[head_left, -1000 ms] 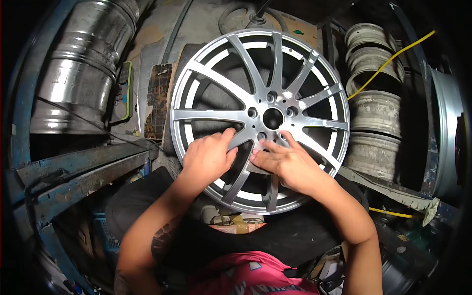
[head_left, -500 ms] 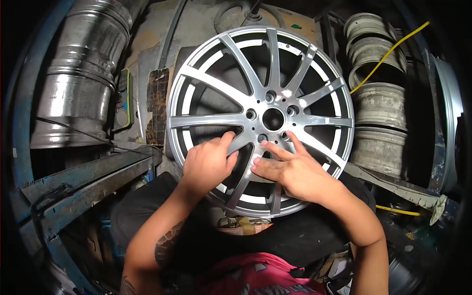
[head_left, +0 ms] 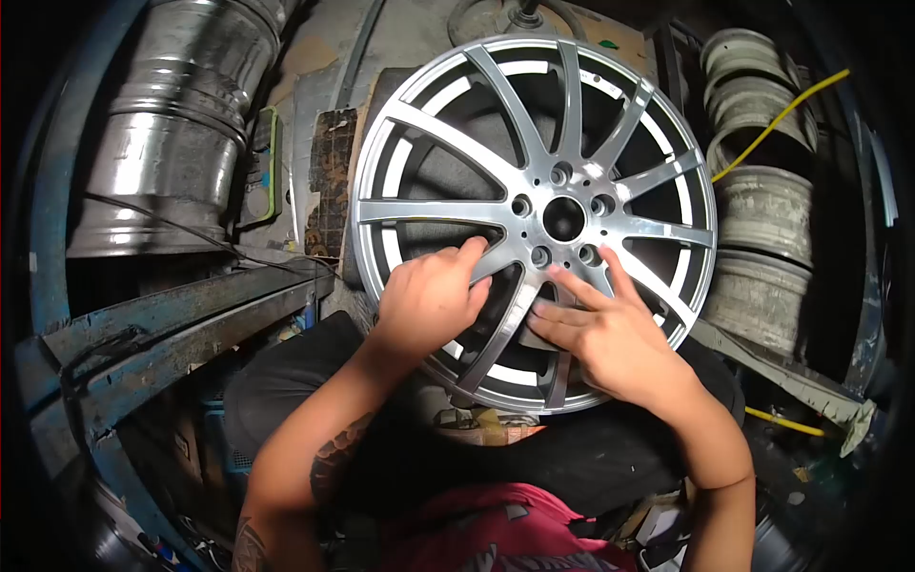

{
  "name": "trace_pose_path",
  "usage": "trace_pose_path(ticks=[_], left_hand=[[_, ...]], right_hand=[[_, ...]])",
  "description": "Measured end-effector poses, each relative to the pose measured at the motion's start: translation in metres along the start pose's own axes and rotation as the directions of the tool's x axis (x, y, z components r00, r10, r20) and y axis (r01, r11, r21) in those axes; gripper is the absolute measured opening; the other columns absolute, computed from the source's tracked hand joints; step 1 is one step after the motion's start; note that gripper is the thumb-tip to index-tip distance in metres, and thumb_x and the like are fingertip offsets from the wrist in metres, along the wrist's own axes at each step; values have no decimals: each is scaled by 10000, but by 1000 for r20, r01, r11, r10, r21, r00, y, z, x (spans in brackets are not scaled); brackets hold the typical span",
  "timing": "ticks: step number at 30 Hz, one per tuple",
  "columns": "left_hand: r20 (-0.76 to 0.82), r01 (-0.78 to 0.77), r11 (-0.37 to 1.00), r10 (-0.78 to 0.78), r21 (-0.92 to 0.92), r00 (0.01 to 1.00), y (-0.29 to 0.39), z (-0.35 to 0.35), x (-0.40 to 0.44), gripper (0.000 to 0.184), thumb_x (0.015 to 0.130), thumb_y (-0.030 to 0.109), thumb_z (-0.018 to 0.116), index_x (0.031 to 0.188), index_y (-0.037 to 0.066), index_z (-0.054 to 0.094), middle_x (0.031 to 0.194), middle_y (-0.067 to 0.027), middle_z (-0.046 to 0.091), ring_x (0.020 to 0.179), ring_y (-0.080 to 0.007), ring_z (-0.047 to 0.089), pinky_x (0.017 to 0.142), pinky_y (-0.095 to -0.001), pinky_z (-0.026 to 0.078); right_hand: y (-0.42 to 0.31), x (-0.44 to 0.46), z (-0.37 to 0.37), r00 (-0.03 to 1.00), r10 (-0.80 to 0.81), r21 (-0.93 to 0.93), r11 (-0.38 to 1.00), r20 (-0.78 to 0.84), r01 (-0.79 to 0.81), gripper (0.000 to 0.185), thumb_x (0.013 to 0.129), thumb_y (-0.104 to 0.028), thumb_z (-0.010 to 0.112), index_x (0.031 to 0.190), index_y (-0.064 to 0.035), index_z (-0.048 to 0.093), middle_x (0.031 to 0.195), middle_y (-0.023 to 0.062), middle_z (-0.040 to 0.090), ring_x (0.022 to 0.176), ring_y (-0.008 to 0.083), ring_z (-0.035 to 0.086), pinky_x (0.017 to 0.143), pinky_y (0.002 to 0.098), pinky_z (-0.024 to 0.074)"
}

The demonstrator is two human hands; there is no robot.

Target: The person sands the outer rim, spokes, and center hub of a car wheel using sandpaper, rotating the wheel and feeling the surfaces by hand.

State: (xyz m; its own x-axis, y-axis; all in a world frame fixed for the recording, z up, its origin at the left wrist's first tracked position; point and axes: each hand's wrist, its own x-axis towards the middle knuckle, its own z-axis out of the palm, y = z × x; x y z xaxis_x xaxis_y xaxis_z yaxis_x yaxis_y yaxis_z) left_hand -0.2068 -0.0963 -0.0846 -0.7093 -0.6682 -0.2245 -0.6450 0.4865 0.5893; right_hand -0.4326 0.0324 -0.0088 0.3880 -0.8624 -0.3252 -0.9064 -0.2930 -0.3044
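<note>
A silver multi-spoke alloy wheel (head_left: 569, 124) lies face up before me, its hub and bolt holes showing. My left hand (head_left: 434, 297) is closed around a spoke at the wheel's lower left, with the index finger on one side and the thumb on the other. The other fingers of that hand are hidden beneath it. On the lower right, my right hand (head_left: 624, 338) rests with its fingers spread across the spokes just below the hub. One fingertip lies close to a bolt hole, and the hand grips nothing.
Shiny rim barrels (head_left: 172, 162) are stacked at the left. Several dull, worn rims (head_left: 762, 214) form a row at the right, crossed by a yellow hose (head_left: 782, 119). Blue metal frame bars (head_left: 181, 319) run along the left side. A green-edged device (head_left: 262, 172) lies beyond them.
The whole view has shifted, so wheel, hands and surroundings all appear farther right. Both hands keep nearly the same places on the wheel.
</note>
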Motion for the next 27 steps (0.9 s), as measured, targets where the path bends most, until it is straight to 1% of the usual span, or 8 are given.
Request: trace_pose_path(ticks=[5,9,11,14,15,19,23,27], left_hand=[[49,43,999,-43,-6,998,1,-2,0,396,971,251,742,1328,113,638,1063,-183,778,963,-437,751,834,-534,606],[-22,-10,1000,11,11,1000,-2,1,-2,406,973,261,741,1334,105,640,1038,-178,777,942,-427,756,815,-523,610],[-10,6,1000,-6,20,1000,-4,5,-4,408,973,262,741,1335,106,639,1037,-180,776,939,-428,755,812,-527,608],[6,5,1000,-5,-4,1000,-2,2,-2,403,972,263,744,1329,106,642,1030,-177,776,925,-427,755,805,-527,606],[-6,-15,1000,15,5,1000,-3,1,0,402,974,264,743,1329,105,642,1028,-176,777,925,-426,756,804,-525,607],[39,37,999,-37,17,999,-1,1,-1,401,980,273,735,1332,106,641,1044,-176,778,940,-425,757,810,-528,607],[-6,-2,1000,2,28,1000,-4,2,0,402,979,272,737,1335,111,642,1045,-166,781,938,-426,758,809,-528,609],[38,41,999,-41,11,998,0,-1,-1,398,983,271,734,1335,110,643,1045,-174,780,940,-430,758,814,-532,609]], right_hand=[[-6,13,18,987,-50,-74,996,-153,39,512,889,-127,662,1390,-168,763,1459,29,726,1519,291,534,1298,730,194],[-6,2,-12,999,15,-82,996,-38,-18,499,907,-126,620,1384,-151,765,1439,40,735,1511,322,537,1282,748,188],[-7,16,-7,971,21,-74,997,-237,-39,522,878,-110,659,1387,-162,765,1449,23,730,1534,320,512,1293,733,174],[-1,9,7,996,-29,-77,997,-90,22,551,825,-120,720,1371,-177,776,1447,-2,731,1552,300,489,1300,712,190],[-1,7,-15,998,25,-73,997,64,-21,563,815,-106,722,1369,-191,778,1462,-9,721,1568,287,467,1298,715,189],[-2,17,6,983,25,-1,1000,-184,-26,569,812,-51,688,1354,-196,785,1441,-10,735,1560,302,482,1302,719,166],[0,5,-7,999,30,-96,995,14,-29,622,821,-50,687,1427,-181,739,1515,8,687,1555,301,491,1298,713,185],[-5,17,15,996,-6,-23,1000,-94,4,637,808,-58,704,1432,-183,739,1474,11,716,1557,293,489,1301,716,183]])
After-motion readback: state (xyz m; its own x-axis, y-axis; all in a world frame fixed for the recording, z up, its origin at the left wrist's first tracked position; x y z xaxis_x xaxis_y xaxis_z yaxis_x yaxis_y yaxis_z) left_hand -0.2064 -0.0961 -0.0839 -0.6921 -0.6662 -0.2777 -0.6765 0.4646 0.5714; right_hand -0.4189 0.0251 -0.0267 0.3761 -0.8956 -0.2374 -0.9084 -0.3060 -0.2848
